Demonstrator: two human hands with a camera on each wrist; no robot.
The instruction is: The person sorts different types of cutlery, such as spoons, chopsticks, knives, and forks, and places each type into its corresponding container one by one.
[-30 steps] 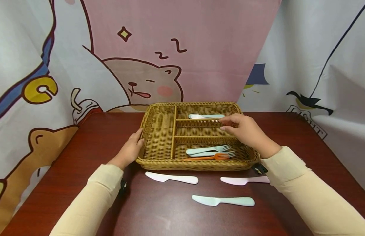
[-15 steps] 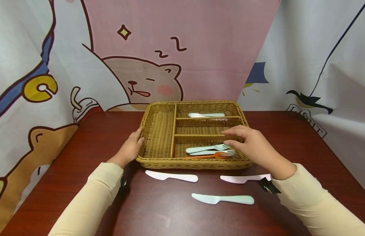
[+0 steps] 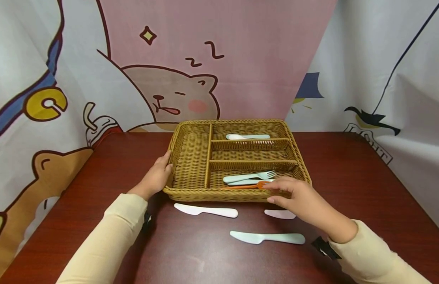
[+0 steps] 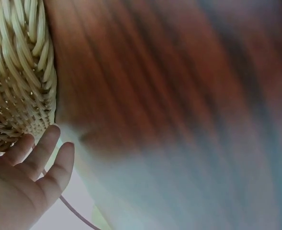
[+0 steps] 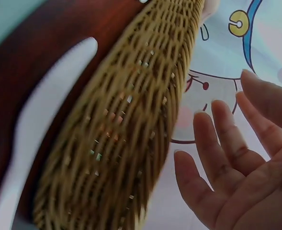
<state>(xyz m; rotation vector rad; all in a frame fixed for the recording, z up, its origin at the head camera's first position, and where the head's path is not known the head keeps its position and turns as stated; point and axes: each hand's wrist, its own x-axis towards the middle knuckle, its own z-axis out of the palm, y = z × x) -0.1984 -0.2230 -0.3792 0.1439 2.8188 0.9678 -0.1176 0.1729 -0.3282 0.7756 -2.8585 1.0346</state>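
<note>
My left hand (image 3: 155, 176) touches the outer left side of a woven basket (image 3: 237, 195), its fingers fairly straight in the left wrist view. My right hand (image 3: 298, 199) hovers with parted fingers over the front right rim, holding nothing. Beneath it lies a pink knife (image 3: 279, 214), its handle hidden by the hand. A white knife (image 3: 206, 210) and a mint green knife (image 3: 267, 238) lie on the table in front of the basket. In the basket's front compartment are a mint fork (image 3: 248, 177), another pale green piece partly under it, and an orange fork (image 3: 245, 186) partly hidden by my fingers.
Dividers (image 3: 253, 161) split the basket into one tall left compartment and three on the right. The back right one holds a white spoon (image 3: 235, 137) and a mint piece (image 3: 260, 137). A printed curtain (image 3: 258, 59) hangs behind the dark red table (image 3: 354, 177).
My right hand has come back from over the rear compartments to the front rim, above the pink knife, and has stayed without anything in it. The left hand stays at the basket's side.
</note>
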